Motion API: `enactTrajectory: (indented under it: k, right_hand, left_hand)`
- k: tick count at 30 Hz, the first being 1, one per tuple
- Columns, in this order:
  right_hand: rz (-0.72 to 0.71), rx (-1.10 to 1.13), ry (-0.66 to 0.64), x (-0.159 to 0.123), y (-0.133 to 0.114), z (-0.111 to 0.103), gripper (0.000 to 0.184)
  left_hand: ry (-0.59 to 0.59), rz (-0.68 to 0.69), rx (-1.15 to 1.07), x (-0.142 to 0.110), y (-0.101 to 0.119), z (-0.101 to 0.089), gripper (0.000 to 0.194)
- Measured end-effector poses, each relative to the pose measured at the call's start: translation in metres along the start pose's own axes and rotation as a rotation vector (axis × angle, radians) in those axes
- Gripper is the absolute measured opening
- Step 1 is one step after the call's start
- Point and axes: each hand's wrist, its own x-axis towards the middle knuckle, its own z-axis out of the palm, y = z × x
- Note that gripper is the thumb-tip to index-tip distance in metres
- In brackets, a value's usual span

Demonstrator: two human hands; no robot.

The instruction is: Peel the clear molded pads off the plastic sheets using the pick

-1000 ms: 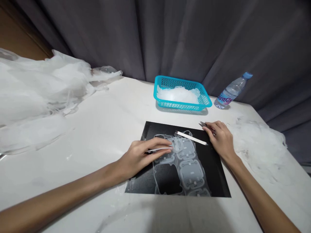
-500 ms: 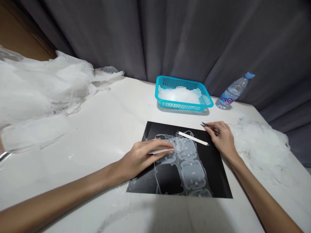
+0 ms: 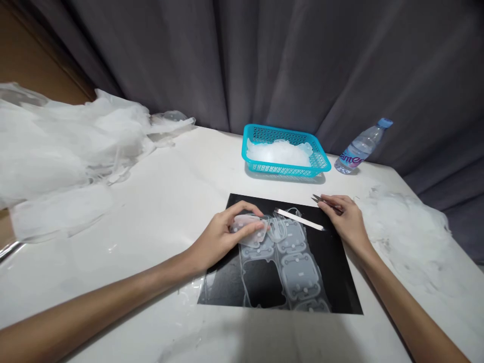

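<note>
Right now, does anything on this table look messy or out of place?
Filmy scraps lie loose on the table, at the right, unlike the white pieces gathered in the blue basket. The bottle appears to lean, perhaps only from lens distortion. I see no spill.

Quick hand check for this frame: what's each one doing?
Left hand: closed, holding a translucent plastic piece.
Right hand: closed, holding tweezers.

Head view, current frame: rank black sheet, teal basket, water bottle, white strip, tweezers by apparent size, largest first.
1. Black sheet
2. Teal basket
3. Water bottle
White strip and tweezers: smallest, unranked; right hand partly hides the tweezers.
</note>
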Motion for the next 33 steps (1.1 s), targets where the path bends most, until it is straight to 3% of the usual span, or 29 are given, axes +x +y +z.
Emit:
enactTrajectory:
  k: [4,9,12,21,27,33]
  right_hand:
    - [-0.152,-0.056,-0.004,-0.009,-0.027,-0.001,0.040]
    - [-0.299,0.019,-0.334,-0.029,-0.057,0.005,0.025]
    - [-0.301,0.027,-0.407,-0.033,-0.059,0.008,0.022]
    - [-0.291,-0.096,-0.387,-0.031,-0.055,0.008,0.019]
    - [-0.377,-0.269,-0.302,-0.030,-0.053,0.006,0.020]
    - [-0.338,-0.468,-0.182,-0.032,-0.046,0.003,0.023]
  left_hand:
    - [-0.065,-0.121,-0.327,0.006,0.000,-0.001,0.038]
    - [-0.049,-0.237,-0.542,0.012,0.005,-0.003,0.047]
    - [-0.063,-0.267,-0.588,0.012,0.004,-0.004,0.050]
    - [-0.104,-0.217,-0.609,0.013,-0.004,-0.009,0.061]
    - [-0.107,-0.209,-0.611,0.011,0.003,-0.010,0.072]
    - [-0.116,-0.189,-0.573,0.010,0.007,-0.013,0.082]
